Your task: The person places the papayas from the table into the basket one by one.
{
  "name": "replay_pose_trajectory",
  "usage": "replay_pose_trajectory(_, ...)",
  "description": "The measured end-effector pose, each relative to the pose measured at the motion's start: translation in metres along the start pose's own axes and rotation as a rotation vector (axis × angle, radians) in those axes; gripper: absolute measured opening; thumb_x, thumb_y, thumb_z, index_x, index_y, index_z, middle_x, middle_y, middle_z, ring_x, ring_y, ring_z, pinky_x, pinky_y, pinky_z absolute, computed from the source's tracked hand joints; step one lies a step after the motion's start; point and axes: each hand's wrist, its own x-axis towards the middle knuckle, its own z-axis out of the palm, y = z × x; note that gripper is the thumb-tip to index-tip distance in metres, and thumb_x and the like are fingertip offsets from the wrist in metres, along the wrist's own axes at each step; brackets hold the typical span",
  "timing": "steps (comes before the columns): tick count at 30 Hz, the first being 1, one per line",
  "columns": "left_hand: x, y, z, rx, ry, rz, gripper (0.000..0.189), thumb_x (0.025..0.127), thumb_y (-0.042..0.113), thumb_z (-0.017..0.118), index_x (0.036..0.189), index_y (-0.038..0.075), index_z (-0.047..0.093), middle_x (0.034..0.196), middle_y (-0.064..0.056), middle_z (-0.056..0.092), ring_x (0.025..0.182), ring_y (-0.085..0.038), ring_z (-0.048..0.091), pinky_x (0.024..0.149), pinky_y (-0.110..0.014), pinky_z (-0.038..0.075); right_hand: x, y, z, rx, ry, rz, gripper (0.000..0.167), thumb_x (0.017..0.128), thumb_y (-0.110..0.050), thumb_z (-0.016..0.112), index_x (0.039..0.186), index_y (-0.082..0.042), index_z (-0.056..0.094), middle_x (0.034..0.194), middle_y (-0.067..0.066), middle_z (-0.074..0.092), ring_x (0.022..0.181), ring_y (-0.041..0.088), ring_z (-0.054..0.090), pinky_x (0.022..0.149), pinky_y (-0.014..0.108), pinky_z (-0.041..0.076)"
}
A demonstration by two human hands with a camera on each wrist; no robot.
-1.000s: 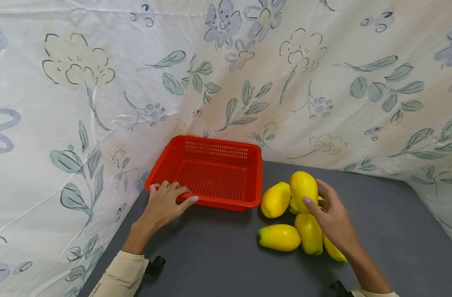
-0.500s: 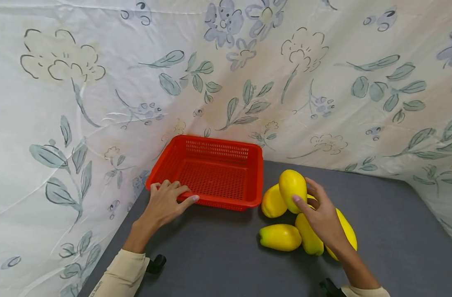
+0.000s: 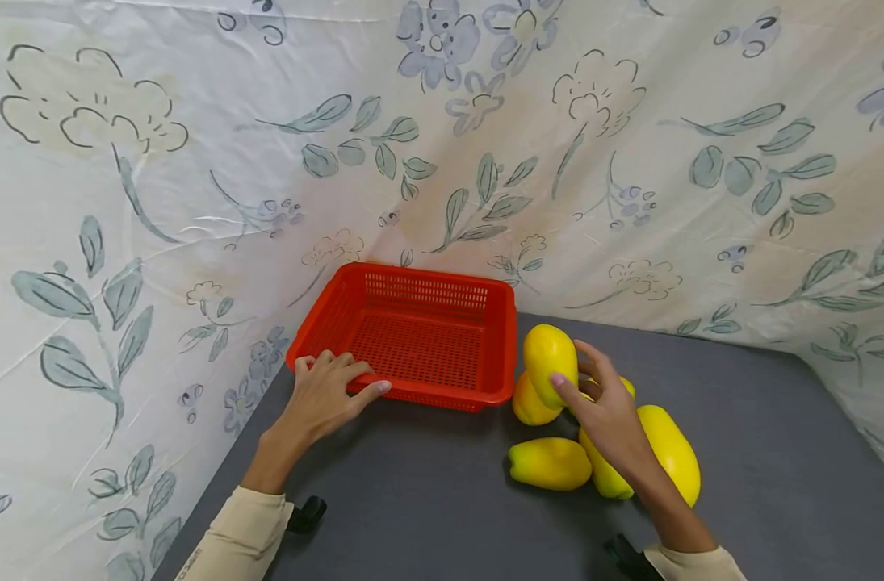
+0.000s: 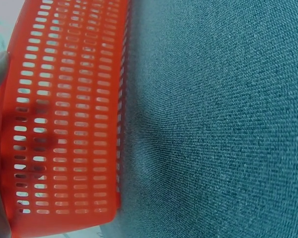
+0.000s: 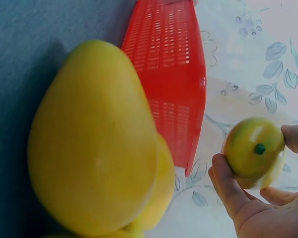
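My left hand (image 3: 325, 399) grips the near-left rim of a red plastic basket (image 3: 496, 397), its fingers bent over the edge. In the left wrist view, the slotted basket wall (image 4: 69, 134) fills the left side, and only bits of that hand show. My right hand (image 3: 612, 415) holds a smooth yellow mango-shaped fruit (image 3: 548, 359) between thumb and fingers, raised over the others. The right wrist view shows this held fruit (image 5: 251, 148) with its green stem end towards the camera. Below it on the table are a lying fruit (image 3: 550, 465), one by the basket (image 3: 534, 403) and several more, partly hidden.
A dark grey table (image 3: 427, 500) carries everything. White floral cloth (image 3: 412, 121) rises behind and along the left, close to the basket. At the right of the group lies another yellow fruit (image 3: 672, 452). The basket's visible floor holds nothing.
My right hand has moved left and slightly up with the fruit, nearer the basket. More of the fruit at the right now shows. The left hand stays on the rim.
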Motion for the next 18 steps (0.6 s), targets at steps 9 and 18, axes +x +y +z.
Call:
replay_pose_trajectory(9,0.000,-0.002,0.000,0.003,0.006,-0.003,0.054,0.095,0.061,0.065,0.125,0.017,0.078,0.118,-0.011,0.072,0.100,-0.028,0.056,0.090,-0.058,0.032,0.008,-0.011,0.015,0.053,-0.023,0.020,0.082,0.105,-0.050,0.063,0.169,-0.022,0.020,0.161,0.019,0.042,0.136,0.041,0.057,0.104,0.060,0.051)
replay_pose_trajectory(18,0.000,-0.001,0.001,-0.005,0.004,0.008,0.057,0.096,0.062,0.064,0.126,0.016,0.078,0.118,-0.010,0.072,0.100,-0.027,0.056,0.089,-0.058,0.031,0.012,-0.018,0.025,0.131,-0.020,0.020,0.081,0.105,-0.049,0.064,0.169,-0.023,0.020,0.163,0.013,0.042,0.137,0.036,0.059,0.107,0.045,0.053)
